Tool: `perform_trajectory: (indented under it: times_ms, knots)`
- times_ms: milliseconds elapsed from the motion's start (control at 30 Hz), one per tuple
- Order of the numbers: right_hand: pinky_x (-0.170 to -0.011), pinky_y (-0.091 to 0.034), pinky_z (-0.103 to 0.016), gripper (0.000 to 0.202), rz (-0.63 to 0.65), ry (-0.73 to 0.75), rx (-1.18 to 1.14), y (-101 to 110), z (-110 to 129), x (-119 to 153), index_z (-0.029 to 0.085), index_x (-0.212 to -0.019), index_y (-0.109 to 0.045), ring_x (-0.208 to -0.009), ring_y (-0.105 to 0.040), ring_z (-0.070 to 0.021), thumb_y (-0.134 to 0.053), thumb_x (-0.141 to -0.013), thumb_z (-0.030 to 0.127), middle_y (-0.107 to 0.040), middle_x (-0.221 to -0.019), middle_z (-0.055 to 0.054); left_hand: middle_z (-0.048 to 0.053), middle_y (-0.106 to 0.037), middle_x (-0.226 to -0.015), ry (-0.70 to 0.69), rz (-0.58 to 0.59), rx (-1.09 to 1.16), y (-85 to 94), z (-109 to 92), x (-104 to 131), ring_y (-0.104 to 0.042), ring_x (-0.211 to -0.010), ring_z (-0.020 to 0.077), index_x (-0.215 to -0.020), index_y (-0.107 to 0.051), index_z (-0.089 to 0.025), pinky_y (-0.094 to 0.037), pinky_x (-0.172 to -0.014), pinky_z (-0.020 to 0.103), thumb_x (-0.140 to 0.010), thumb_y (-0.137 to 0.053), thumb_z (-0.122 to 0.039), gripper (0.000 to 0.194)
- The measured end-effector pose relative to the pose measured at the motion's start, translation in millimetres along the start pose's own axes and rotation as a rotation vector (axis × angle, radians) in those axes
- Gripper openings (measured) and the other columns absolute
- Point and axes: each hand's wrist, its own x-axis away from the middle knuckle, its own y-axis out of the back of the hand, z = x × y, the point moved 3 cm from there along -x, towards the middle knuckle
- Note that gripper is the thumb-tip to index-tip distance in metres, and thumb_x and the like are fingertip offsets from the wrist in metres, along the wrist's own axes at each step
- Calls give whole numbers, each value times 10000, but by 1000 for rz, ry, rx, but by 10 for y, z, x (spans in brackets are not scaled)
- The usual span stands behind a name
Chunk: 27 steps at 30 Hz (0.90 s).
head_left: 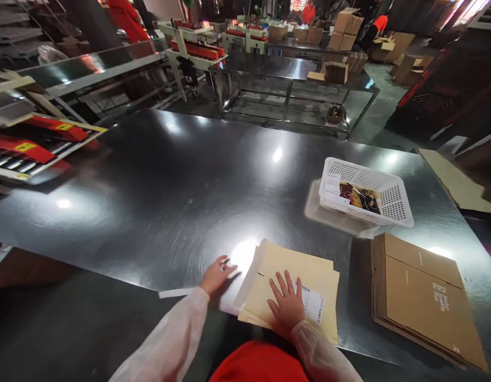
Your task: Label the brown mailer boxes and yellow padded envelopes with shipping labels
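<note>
My right hand (287, 307) lies flat with fingers spread on a stack of yellowish padded envelopes (297, 260), partly over a white printed label (312, 303). A pale flap strip (251, 276) runs along the envelopes' left side. To the left of the stack, just above the metal table (198, 175), my left hand (217, 275) has its fingers curled. Something small and dark shows at its fingertips, too small to name. A narrow white strip (174, 293) sticks out behind the left wrist at the table's front edge; whether the hand holds it is hidden.
A white perforated basket (394, 215) with colourful packets and a paper slip stands at the right. Nearer lies a pile of flattened cardboard boxes (424, 297). A red-railed roller machine (38, 143) is at far left. Behind are another metal table (269, 66), cartons and people in red.
</note>
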Motion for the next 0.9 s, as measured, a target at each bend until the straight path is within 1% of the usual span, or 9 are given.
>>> perform_trajectory:
  times_ms: [100, 167, 300, 400, 500, 567, 633, 700, 900]
  knots:
    - [-1148, -47, -684, 565, 12, -4, 2, -40, 10, 7, 333, -1461, -453, -1426, -362, -380, -544, -906, 385, -445, -1532, -77, 128, -704, -1166, -145, 117, -159, -729, -216, 193, -634, -1116, 290, -1391, -497, -134, -466, -990, 361, -774, -659, -242, 647]
    - [-1151, -6, -683, 564, 43, 4, -4, -51, -5, 4, 323, -1468, -447, -1434, -349, -384, -525, -912, 365, -417, -1546, -78, 136, -643, -1307, -214, 163, -249, -1039, -341, 308, -609, -1180, 271, -1432, -454, -154, -460, -1001, 341, -783, -639, -235, 680]
    - [-1151, 51, -687, 585, 128, 8, -25, -86, -30, 11, 259, -1500, -405, -1454, -301, -401, -481, -932, 379, -363, -1569, -102, 174, -701, -1130, -268, 153, -436, -1216, -614, 235, -659, -1062, 312, -1258, -592, -90, -497, -901, 392, -907, -542, -396, 469]
    - [-1149, 74, -696, 609, 142, 2, -22, -126, -25, 23, 265, -1517, -371, -1466, -272, -402, -482, -936, 410, -340, -1579, -101, 151, -696, -1074, -308, 69, -508, -1281, -960, -160, -653, -1042, 271, -1089, -650, -90, -472, -931, 416, -1017, -355, -335, 390]
    - [-1159, 74, -690, 590, 136, -7, -29, -123, -7, 20, 284, -1515, -371, -1481, -244, -389, -458, -953, 440, -323, -1588, -81, 119, -666, -1106, -343, 26, -530, -1440, -1284, -595, -633, -1053, 222, -1151, -608, -88, -462, -958, 437, -1035, -363, -313, 352]
    - [-1166, 41, -693, 589, 155, -33, -52, -87, 5, 0, 271, -1520, -361, -1491, -219, -385, -443, -962, 443, -309, -1595, -73, 129, -651, -1133, -350, 12, -516, -1538, -1344, -755, -616, -1088, 239, -1176, -592, -96, -448, -967, 454, -1044, -324, -312, 369]
    - [-1171, -8, -699, 590, 188, -73, -86, -45, 17, -33, 249, -1520, -363, -1494, -207, -385, -445, -965, 428, -306, -1597, -74, 151, -642, -1169, -346, 12, -490, -1581, -1223, -749, -589, -1140, 282, -1175, -595, -130, -424, -983, 475, -1048, -262, -331, 409]
    - [-1167, -48, -712, 580, 222, -109, -125, -19, 39, -64, 223, -1505, -397, -1487, -223, -393, -468, -957, 399, -332, -1585, -86, 164, -643, -1175, -315, 30, -468, -1555, -927, -562, -575, -1156, 312, -1138, -610, -180, -413, -986, 486, -1039, -241, -357, 421]
    - [-1151, -81, -739, 539, 256, -113, -196, 118, 82, -157, 204, -1448, -494, -1458, -284, -419, -510, -921, 316, -399, -1550, -115, 154, -673, -1068, -107, 165, -391, -1262, 436, 699, -598, -1096, 331, -950, -647, -208, -405, -995, 485, -955, -414, -305, 253]
